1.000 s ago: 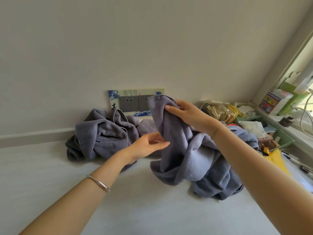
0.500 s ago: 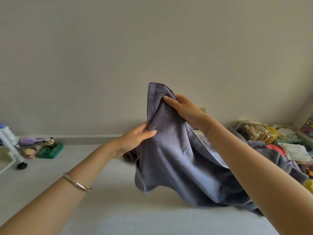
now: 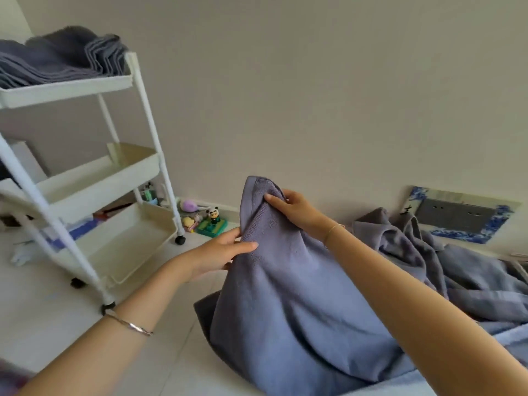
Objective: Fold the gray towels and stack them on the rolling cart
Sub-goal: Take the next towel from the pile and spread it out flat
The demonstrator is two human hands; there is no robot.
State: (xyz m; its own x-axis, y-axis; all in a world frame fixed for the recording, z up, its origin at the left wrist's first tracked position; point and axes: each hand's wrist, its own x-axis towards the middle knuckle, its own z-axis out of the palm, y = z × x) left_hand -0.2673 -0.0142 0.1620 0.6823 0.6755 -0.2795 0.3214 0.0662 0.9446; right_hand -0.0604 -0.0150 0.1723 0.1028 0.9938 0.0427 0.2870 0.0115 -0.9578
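A gray towel [image 3: 291, 310] hangs in the air in front of me, its lower part draped down to the floor. My right hand [image 3: 294, 208] pinches its top corner. My left hand [image 3: 225, 254] grips the towel's left edge a little lower. More crumpled gray towels [image 3: 445, 267] lie on the floor to the right, by the wall. The white rolling cart [image 3: 85, 178] stands at the left. Several folded gray towels [image 3: 57, 57] are stacked on its top shelf.
The cart's middle and bottom trays hold nothing that I can see. Small toys [image 3: 205, 220] sit on the floor by the wall behind the cart. A wall socket with a blue-patterned frame [image 3: 460, 214] is at the right. Pale tiled floor lies below my arms.
The view has swung left, bringing the cart into sight. Both hands have kept hold of the same towel, now lifted further off the pile.
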